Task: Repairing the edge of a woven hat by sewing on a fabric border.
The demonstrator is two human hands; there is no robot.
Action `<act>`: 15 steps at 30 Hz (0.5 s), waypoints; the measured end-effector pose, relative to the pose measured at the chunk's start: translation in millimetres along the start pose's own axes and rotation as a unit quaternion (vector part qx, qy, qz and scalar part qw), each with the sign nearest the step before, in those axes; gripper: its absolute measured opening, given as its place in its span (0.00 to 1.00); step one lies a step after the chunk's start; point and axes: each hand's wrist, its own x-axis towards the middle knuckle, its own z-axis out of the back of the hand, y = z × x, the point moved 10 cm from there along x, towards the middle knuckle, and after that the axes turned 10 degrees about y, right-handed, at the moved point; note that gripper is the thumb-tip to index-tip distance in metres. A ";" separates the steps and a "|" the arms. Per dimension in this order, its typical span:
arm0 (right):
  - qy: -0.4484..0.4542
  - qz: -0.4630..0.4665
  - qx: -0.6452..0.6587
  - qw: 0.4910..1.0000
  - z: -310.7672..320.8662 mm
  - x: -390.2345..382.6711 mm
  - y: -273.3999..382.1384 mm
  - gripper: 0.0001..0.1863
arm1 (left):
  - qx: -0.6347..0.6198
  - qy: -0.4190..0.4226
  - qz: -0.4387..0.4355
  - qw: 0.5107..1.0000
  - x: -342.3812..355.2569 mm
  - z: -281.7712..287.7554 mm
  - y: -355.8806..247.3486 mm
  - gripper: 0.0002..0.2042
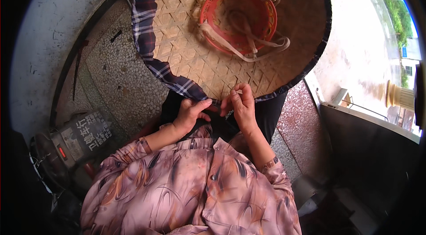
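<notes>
A wide woven bamboo hat (179,26) rests tilted across my lap, its hollow inner side facing me. Plaid cloth trim (145,22) runs gathered around the rim. Inside sits a red head ring (206,17) with pale cloth straps (226,44) looped over it. At the near rim, my left hand (191,115) pinches the trim between thumb and fingers. Just right of it, my right hand (243,107) is raised at the same edge, with thumb and forefinger pressed together. Whatever that pinch holds is too small to make out.
Speckled stone floor (120,66) lies around me, with a pale wall (49,26) at left. A dark object with white printing (84,135) stands at lower left. On the right are a dark panel (368,142) and a bright outdoor opening with a yellowish column (399,95).
</notes>
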 end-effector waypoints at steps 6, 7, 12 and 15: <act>-0.008 -0.016 -0.073 0.997 0.3 -12.1 -2.6 0.06 | -0.009 -0.034 0.012 0.999 8.5 5.2 5.3 0.09; -0.008 -0.018 -0.072 0.997 -1.8 -16.6 0.1 0.06 | -0.004 -0.035 0.018 0.999 8.0 4.9 5.4 0.09; -0.064 -0.009 -0.298 0.952 -2.8 -41.9 23.7 0.01 | -0.027 -0.037 0.039 0.998 9.1 9.0 10.3 0.08; -0.098 0.056 -0.451 0.885 -18.0 -44.3 44.5 0.04 | -0.028 -0.025 0.045 0.998 10.1 8.1 9.4 0.08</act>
